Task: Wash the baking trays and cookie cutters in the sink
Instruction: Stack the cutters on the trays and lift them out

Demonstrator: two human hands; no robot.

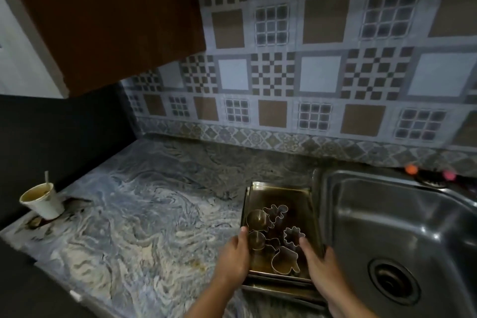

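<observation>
A stack of metal baking trays [280,195] lies on the marble counter just left of the steel sink [402,227]. Several metal cookie cutters [285,261] lie in the top tray, among them round, flower and mushroom shapes. My left hand [233,257] grips the tray's left edge, thumb over the rim. My right hand [318,259] grips the right edge, thumb inside near the flower cutter [293,236]. The near ends of the lower trays show below my hands.
A paper cup [42,200] with a stirrer stands at the counter's far left edge. The sink drain [392,280] sits at the right. Orange and pink knobs [411,169] lie behind the sink. A dark wooden cabinet [103,20] hangs overhead at the left.
</observation>
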